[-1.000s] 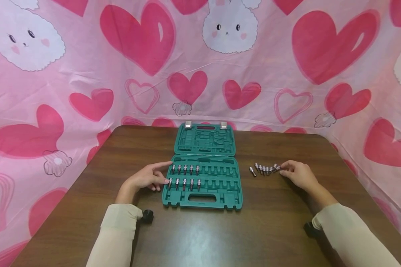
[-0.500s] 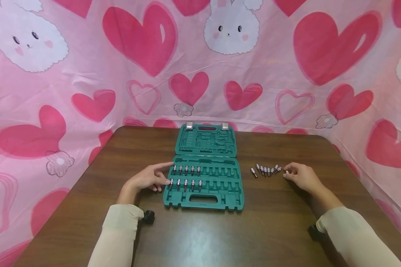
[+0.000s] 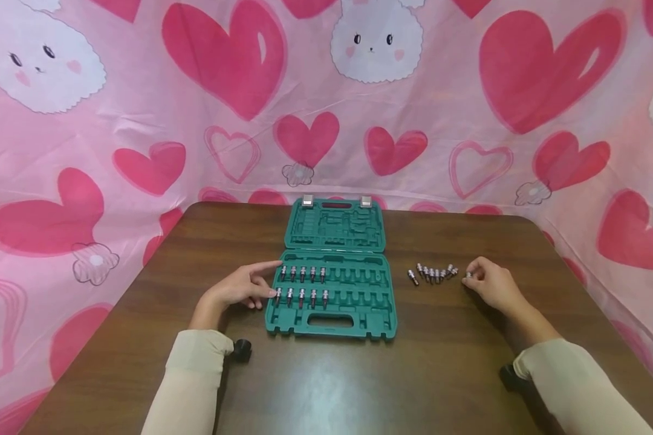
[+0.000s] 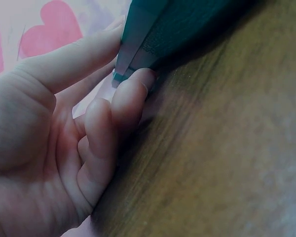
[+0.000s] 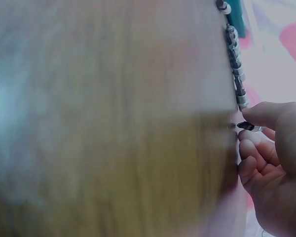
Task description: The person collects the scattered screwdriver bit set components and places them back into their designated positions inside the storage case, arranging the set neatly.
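Note:
An unfolded green tool case (image 3: 288,318) lies on the table. My left hand (image 3: 242,286) grips its left edge, index finger stretched toward the upper corner; in the left wrist view the thumb (image 4: 84,55) rests on the case wall (image 4: 140,37) and a fingertip is at its lower edge. Two rows of silver bit sockets (image 3: 302,298) fill the left half of the tray. Right of the case, my right hand (image 3: 491,283) pinches one bit socket (image 5: 247,126) between thumb and fingers, its dark tip pointing out, close over the table.
Several loose bit sockets (image 3: 432,276) lie in a cluster between the case and my right hand, with a single bit socket (image 3: 413,277) at its left end. The case's raised lid (image 3: 334,226) stands behind the tray. A pink heart-print cloth (image 3: 326,145) hangs beyond the wooden table (image 3: 326,386).
My right hand has drawn a bit socket away from the right end of the cluster, moving slightly right. My left hand keeps its place on the case.

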Available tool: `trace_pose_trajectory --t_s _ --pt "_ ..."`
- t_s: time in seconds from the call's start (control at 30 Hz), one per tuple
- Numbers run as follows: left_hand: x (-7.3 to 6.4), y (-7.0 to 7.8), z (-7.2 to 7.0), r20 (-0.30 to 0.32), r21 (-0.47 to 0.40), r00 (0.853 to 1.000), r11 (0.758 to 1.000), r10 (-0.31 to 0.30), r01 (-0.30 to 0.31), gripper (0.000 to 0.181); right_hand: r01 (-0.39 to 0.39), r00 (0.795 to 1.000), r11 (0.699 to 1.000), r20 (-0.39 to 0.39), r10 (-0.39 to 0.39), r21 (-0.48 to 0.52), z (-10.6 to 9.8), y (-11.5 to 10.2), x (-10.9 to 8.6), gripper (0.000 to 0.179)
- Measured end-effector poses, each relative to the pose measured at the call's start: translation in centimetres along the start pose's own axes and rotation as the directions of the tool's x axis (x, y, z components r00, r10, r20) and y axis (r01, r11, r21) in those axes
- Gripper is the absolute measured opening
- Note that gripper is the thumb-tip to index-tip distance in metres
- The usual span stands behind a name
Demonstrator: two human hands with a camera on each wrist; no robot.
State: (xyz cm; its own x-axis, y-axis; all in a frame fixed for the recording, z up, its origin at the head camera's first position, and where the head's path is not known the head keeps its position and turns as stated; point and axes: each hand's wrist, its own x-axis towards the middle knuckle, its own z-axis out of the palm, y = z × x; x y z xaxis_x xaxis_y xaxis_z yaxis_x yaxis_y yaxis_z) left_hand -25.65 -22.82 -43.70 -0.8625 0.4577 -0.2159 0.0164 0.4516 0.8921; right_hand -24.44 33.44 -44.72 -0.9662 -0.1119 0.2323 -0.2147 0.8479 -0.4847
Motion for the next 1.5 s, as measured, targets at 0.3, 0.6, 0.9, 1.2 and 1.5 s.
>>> trace_pose_trajectory --t_s 0.3,0.6,0.9,1.2,1.5 --pt "-0.2 -0.1 -0.2 -0.003 -0.002 1.000 1.000 -0.001 0.001 0.074 0.054 0.991 0.999 -0.123 -0.053 0.006 0.4 -0.6 0.5 0.021" --pt "0.0 0.0 0.1 0.005 -0.006 1.000 1.000 -0.001 0.001 0.074 0.058 0.974 0.998 -0.222 -0.050 0.029 1.1 -2.1 0.7 0.021" --pt "0.1 0.1 -0.1 0.005 0.014 1.000 1.000 0.013 -0.013 0.075 0.123 0.961 0.991 -0.253 -0.109 0.042 2.4 -3.8 1.6 0.020" --pt "-0.1 0.0 -0.1 0.006 -0.001 1.000 1.000 -0.005 0.005 0.076 0.154 0.954 0.985 -0.271 -0.127 0.078 3.5 -5.8 2.2 0.018" --pt "-0.2 0.0 0.1 -0.002 0.011 1.000 1.000 -0.004 0.004 0.074 0.148 0.958 0.981 -0.264 -0.111 0.124 4.4 -7.7 2.6 0.018"
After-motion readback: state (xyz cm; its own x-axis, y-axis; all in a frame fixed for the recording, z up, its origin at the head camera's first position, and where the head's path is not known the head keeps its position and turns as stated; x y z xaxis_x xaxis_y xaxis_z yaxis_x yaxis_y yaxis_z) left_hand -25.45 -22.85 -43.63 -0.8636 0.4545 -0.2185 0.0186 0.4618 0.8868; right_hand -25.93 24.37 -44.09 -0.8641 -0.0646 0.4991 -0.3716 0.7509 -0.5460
